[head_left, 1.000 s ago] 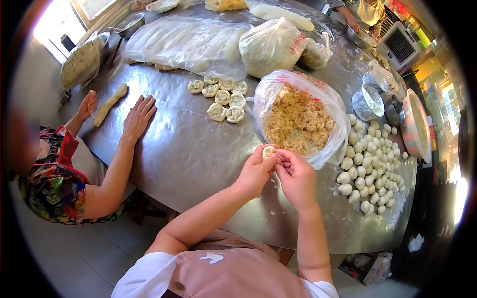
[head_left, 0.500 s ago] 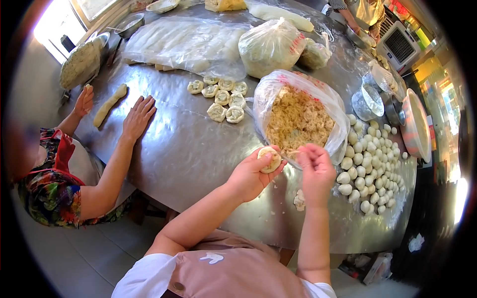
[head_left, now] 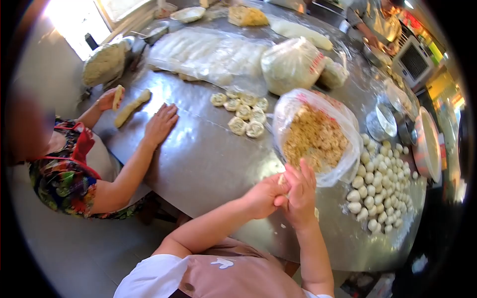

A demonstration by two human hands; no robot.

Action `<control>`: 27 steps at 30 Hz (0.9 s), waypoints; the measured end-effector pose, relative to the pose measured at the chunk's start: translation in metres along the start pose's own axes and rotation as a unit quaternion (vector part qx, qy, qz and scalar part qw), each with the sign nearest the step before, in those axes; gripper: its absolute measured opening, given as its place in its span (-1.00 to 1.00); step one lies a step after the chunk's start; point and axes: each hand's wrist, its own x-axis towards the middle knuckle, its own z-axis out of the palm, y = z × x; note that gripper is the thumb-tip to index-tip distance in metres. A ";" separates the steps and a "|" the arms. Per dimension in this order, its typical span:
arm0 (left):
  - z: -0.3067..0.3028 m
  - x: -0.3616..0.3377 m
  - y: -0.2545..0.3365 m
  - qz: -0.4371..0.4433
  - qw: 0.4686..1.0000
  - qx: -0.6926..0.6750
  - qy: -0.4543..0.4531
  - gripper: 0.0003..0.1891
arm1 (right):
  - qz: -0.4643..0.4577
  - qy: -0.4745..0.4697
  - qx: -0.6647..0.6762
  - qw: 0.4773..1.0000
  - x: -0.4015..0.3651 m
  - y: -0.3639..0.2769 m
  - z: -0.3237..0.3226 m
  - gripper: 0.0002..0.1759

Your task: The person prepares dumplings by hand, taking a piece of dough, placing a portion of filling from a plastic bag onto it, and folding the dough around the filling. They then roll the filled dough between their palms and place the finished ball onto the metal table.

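My left hand [head_left: 264, 197] is closed around a small round of dough [head_left: 281, 180], with only a pale edge showing between the fingers. My right hand [head_left: 299, 198] presses against it from the right, its fingers stretched upward and its thumb crossing toward the left hand. The palms hide most of the dough. Just beyond both hands lies an open plastic bag [head_left: 352, 166] of crumbly yellow-brown filling [head_left: 313, 136]. Many small white dough balls [head_left: 380, 181] are heaped to the right. Several shaped dough rounds [head_left: 243, 111] sit beyond, to the left.
A co-worker's hand [head_left: 161, 122] rests on the metal table [head_left: 198, 149] by a dough strip [head_left: 131, 109]. Plastic-covered dough [head_left: 208, 52] and a tied bag [head_left: 290, 67] lie farther back. Bowls [head_left: 381, 121] stand at right. Another person [head_left: 372, 25] works at the far end.
My right hand has left the filling's edge and come against my left, covering the dough round. The co-worker at left has lifted a dough piece. The view has shifted.
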 end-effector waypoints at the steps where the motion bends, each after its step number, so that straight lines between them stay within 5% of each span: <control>1: 0.001 0.000 -0.004 0.005 1.000 0.017 0.024 -0.69 | 0.003 0.010 0.012 1.000 0.000 -0.002 0.002 -0.35; 4: 0.010 0.000 -0.009 -0.013 0.997 0.026 0.075 -0.68 | 0.013 0.049 0.042 0.998 0.000 -0.006 0.005 -0.47; 7: 0.041 -0.007 -0.003 0.011 0.988 -0.138 0.065 -0.83 | 0.069 0.107 0.124 0.984 -0.001 -0.012 0.007 -0.47; 15: 0.031 -0.005 -0.008 0.053 0.994 0.035 0.087 -0.65 | 0.068 0.147 0.024 0.987 0.002 -0.025 0.016 -0.68; 16: 0.033 -0.004 -0.009 0.049 0.990 0.080 0.101 -0.61 | 0.133 0.162 0.097 0.973 -0.001 -0.023 0.019 -0.66; 19: 0.048 -0.007 -0.014 0.107 0.991 0.017 0.072 -0.57 | 0.316 0.204 0.334 0.864 -0.005 -0.017 0.022 -0.58; 20: 0.049 -0.005 -0.018 0.150 0.968 0.132 0.148 -0.52 | 0.366 0.224 0.425 0.797 -0.001 -0.017 0.017 -0.55; 21: 0.049 -0.009 -0.015 0.175 0.950 0.227 0.122 -0.53 | 0.410 0.241 0.508 0.718 0.003 -0.018 0.011 -0.51; 24: 0.052 -0.024 0.002 0.182 0.884 0.422 0.085 -0.62 | 0.385 0.238 0.594 0.665 0.010 -0.030 0.004 -0.30; 26: 0.042 -0.018 -0.006 0.301 0.823 0.473 0.098 -0.69 | 0.408 0.221 0.650 0.602 0.014 -0.048 -0.002 -0.15; 27: 0.038 -0.017 -0.009 0.357 0.785 0.495 0.104 -0.72 | 0.388 0.199 0.639 0.634 0.010 -0.048 0.001 -0.15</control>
